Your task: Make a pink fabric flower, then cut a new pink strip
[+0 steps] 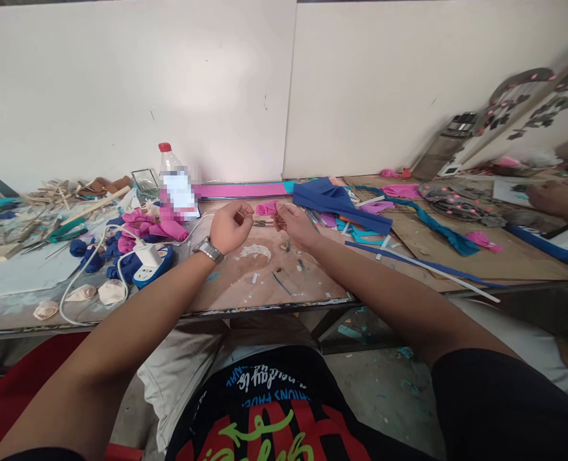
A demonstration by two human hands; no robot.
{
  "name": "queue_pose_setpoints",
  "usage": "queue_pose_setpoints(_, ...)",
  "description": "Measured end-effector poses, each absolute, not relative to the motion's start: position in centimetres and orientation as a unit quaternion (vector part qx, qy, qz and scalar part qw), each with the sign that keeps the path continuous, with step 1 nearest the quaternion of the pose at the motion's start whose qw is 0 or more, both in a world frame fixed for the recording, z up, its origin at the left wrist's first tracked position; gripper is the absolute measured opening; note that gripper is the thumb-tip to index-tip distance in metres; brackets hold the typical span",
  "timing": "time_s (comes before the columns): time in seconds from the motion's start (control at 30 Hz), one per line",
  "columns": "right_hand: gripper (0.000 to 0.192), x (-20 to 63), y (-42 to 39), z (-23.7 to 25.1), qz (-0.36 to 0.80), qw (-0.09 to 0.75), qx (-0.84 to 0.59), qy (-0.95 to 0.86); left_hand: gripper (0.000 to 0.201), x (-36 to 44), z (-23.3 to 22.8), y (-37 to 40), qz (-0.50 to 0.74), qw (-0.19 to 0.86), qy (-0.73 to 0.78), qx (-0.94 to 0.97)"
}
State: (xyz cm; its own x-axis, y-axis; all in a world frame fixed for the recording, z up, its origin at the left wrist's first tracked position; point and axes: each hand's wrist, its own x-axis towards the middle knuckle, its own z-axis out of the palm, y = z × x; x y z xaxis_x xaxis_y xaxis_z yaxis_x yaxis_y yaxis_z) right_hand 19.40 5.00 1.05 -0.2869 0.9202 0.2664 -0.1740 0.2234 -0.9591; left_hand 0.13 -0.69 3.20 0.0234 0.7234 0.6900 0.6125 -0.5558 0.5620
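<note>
Your left hand (230, 227) wears a wristwatch (208, 250) with a shiny metal link band. The tabletop (264, 275) under your hands is matt brown board, scuffed, flecked with paint and paper scraps. Blue sheet (334, 200) to your right looks like soft matt foam or felt; can't tell which. Pink rolled pieces (156, 227) to your left have the same matt, soft look. The bottle (172, 182) is clear glossy plastic with a red cap. The power strip (152, 262) is smooth white-and-blue plastic. The sticks (94, 205) are bare pale wood.
</note>
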Motion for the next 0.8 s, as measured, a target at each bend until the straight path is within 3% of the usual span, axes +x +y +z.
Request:
queue_pose_setpoints(0.1, 0.057, 19.5, 5.1, 1.2, 0.574, 0.507, -0.312, -0.562, 0.002, 0.2, 3.4, -0.9, 0.539, 0.055, 0.436, 0.719)
queue_pose_setpoints(0.3, 0.052, 19.6, 4.9, 1.1, 0.596, 0.493, -0.316, -0.549, 0.013, 0.6, 3.6, -1.5, 0.536, -0.009, 0.342, 0.772)
queue_pose_setpoints(0.6, 0.051, 19.4, 4.8, 1.1, 0.57, 0.48, -0.333, -0.578, 0.038, -0.3, 4.1, -1.5, 0.347, -0.099, 0.428, 0.829)
queue_pose_setpoints(0.8, 0.051, 19.5, 5.1, 1.0, 0.529, 0.476, -0.359, -0.604, 0.033, -0.9, 4.6, -1.4, 0.256, -0.193, 0.438, 0.84)
